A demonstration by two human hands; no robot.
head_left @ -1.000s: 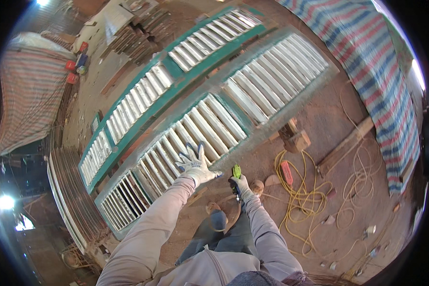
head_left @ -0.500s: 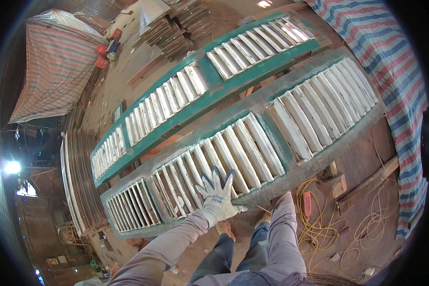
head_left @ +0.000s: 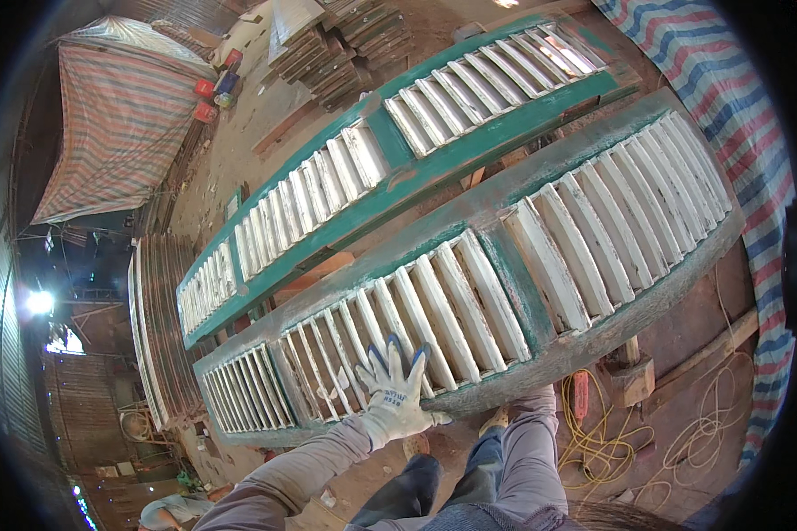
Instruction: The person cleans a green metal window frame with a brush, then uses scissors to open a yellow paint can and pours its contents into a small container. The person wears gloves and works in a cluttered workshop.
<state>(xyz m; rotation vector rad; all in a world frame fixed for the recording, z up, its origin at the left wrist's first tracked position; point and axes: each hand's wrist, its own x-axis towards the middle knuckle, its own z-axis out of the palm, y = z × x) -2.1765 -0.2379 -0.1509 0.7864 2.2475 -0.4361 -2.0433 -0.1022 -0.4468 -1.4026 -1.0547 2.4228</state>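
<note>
Patchily grey-green shutter (head_left: 519,281), white slats (head_left: 450,316) (scuffed)

Your left hand (head_left: 397,400) shows up off-white in that glove, with blue fingertips (head_left: 418,357) and blue print, and your sleeves (head_left: 314,465) are a pale greyish mauve. Near louvred panel (head_left: 524,288) is patchy grey-brown with some green showing, slats (head_left: 494,296) a grubby white. Far louvred panel (head_left: 383,142) is way greener, white slats too. Right tarp (head_left: 713,97) is striped blue, white and red, far-left tarp (head_left: 124,124) has faded red-and-grey stripes, near-right cord (head_left: 593,451) is yellow
</note>
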